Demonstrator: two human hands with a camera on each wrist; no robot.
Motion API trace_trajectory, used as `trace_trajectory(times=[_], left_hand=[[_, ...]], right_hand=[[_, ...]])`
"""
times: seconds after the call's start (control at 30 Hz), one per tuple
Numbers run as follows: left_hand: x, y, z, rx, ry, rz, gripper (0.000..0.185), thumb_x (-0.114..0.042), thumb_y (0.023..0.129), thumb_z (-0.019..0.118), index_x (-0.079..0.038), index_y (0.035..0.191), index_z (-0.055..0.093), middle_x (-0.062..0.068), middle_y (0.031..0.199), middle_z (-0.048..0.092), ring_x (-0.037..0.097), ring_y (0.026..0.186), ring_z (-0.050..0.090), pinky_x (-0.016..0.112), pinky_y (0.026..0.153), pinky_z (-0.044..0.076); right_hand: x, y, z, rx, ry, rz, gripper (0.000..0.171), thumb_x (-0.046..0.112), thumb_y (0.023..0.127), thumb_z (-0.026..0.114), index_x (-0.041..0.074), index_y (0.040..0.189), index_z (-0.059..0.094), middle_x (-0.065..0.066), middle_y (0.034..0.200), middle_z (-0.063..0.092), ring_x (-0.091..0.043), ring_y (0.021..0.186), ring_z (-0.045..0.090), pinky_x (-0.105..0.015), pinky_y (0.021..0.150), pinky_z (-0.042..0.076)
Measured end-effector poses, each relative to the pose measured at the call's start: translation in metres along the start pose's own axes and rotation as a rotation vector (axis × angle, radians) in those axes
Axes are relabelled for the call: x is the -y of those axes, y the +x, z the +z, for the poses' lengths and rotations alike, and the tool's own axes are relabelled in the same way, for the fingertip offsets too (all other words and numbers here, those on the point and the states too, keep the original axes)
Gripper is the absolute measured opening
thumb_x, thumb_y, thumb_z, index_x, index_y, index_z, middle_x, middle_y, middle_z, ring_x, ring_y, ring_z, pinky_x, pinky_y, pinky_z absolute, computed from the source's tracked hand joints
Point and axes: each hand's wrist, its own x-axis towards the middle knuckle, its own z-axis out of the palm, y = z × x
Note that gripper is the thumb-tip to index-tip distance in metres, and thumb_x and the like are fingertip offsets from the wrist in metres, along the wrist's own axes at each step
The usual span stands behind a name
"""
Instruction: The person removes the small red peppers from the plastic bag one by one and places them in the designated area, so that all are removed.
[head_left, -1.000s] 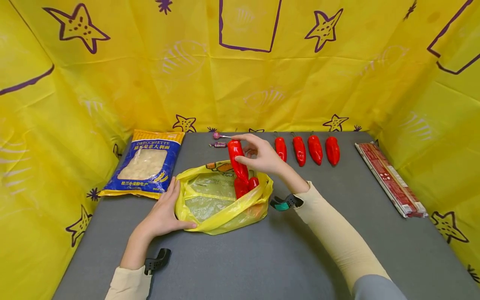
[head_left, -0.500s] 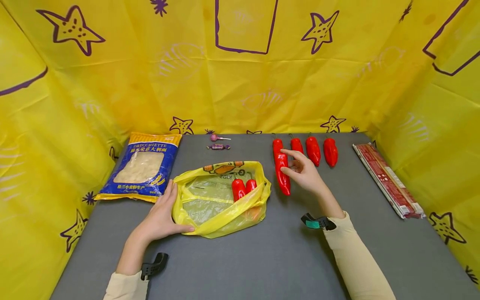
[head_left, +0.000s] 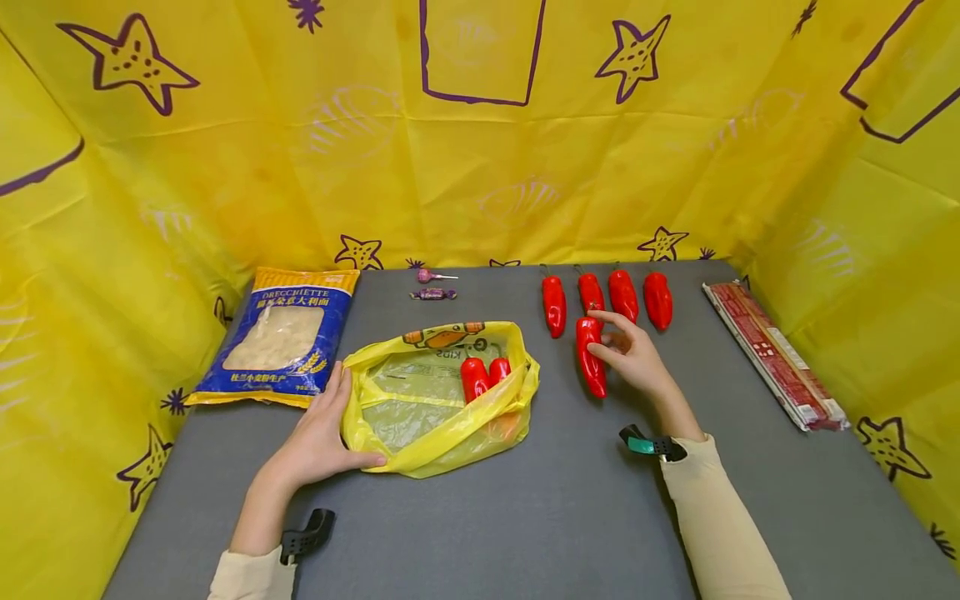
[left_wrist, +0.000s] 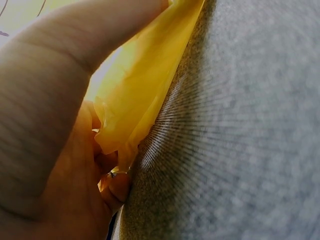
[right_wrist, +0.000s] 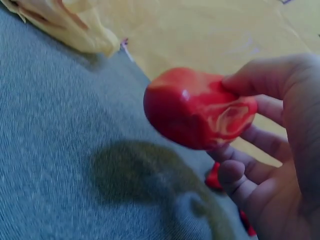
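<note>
My right hand (head_left: 604, 337) holds a glossy red pepper (head_left: 590, 360) just in front of a row of several red peppers (head_left: 622, 294) at the back of the grey mat. The right wrist view shows that pepper (right_wrist: 192, 110) pinched between thumb and fingers (right_wrist: 260, 140) a little above the mat, its shadow beneath. My left hand (head_left: 352, 421) grips the left rim of a yellow plastic bag (head_left: 442, 433), thumb (left_wrist: 75, 45) over the film (left_wrist: 145, 85). Two more red peppers (head_left: 475, 377) lie inside the bag's mouth.
A blue bag of pasta (head_left: 285, 333) lies at the back left. A lollipop (head_left: 429, 275) and a wrapped sweet (head_left: 432, 293) sit behind the yellow bag. A long red packet (head_left: 772, 354) lies along the right edge. Yellow star-printed cloth walls the mat on three sides.
My right hand has carried the pepper from above the bag's mouth to the right and down, near the row of peppers. The left hand has kept its hold on the bag.
</note>
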Motion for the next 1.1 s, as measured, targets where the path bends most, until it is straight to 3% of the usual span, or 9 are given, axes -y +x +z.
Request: trace_trajectory(times=[0.27, 0.53, 0.63, 0.83, 1.1], left_hand=[[0.003, 0.003, -0.005, -0.008, 0.007, 0.012, 0.151, -0.064, 0.07, 0.093, 0.003, 0.168, 0.0, 0.022, 0.176, -0.012, 0.056, 0.159, 0.004, 0.078, 0.12, 0.015], [0.002, 0.004, -0.004, 0.012, -0.007, 0.0, 0.151, -0.065, 0.071, 0.092, 0.002, 0.168, -0.002, 0.022, 0.176, -0.014, 0.056, 0.158, 0.003, 0.078, 0.12, 0.014], [0.002, 0.003, -0.002, 0.015, -0.01, -0.002, 0.151, -0.065, 0.07, 0.092, 0.003, 0.168, -0.001, 0.023, 0.176, -0.013, 0.057, 0.158, 0.003, 0.078, 0.12, 0.014], [0.002, 0.004, -0.002, 0.012, -0.005, 0.0, 0.151, -0.064, 0.07, 0.093, 0.004, 0.167, -0.001, 0.024, 0.176, -0.012, 0.057, 0.158, 0.003, 0.078, 0.12, 0.014], [0.003, 0.003, -0.001, 0.012, -0.004, 0.002, 0.151, -0.064, 0.071, 0.092, 0.002, 0.168, -0.003, 0.024, 0.176, -0.013, 0.056, 0.158, 0.003, 0.078, 0.12, 0.014]], right_hand=[[-0.021, 0.0, 0.006, -0.018, -0.042, -0.075, 0.052, -0.008, 0.091, 0.076, -0.006, 0.141, 0.062, -0.026, 0.129, 0.061, -0.017, 0.084, 0.058, -0.017, 0.067, 0.048], [0.011, -0.008, 0.009, -0.021, -0.078, -0.116, 0.049, -0.009, 0.088, 0.078, -0.014, 0.134, 0.063, -0.03, 0.126, 0.064, -0.019, 0.081, 0.06, -0.018, 0.068, 0.051], [0.005, -0.007, 0.011, -0.032, -0.098, -0.136, 0.049, -0.01, 0.087, 0.079, -0.015, 0.133, 0.063, -0.033, 0.124, 0.063, -0.019, 0.079, 0.061, -0.017, 0.068, 0.051], [-0.025, 0.001, 0.014, -0.064, -0.167, -0.182, 0.05, -0.006, 0.086, 0.082, -0.008, 0.134, 0.066, -0.028, 0.12, 0.065, -0.018, 0.07, 0.056, -0.016, 0.06, 0.042], [-0.03, 0.003, 0.015, -0.05, -0.231, -0.176, 0.045, 0.008, 0.091, 0.082, 0.005, 0.134, 0.071, -0.014, 0.118, 0.067, -0.014, 0.068, 0.053, -0.016, 0.062, 0.041]])
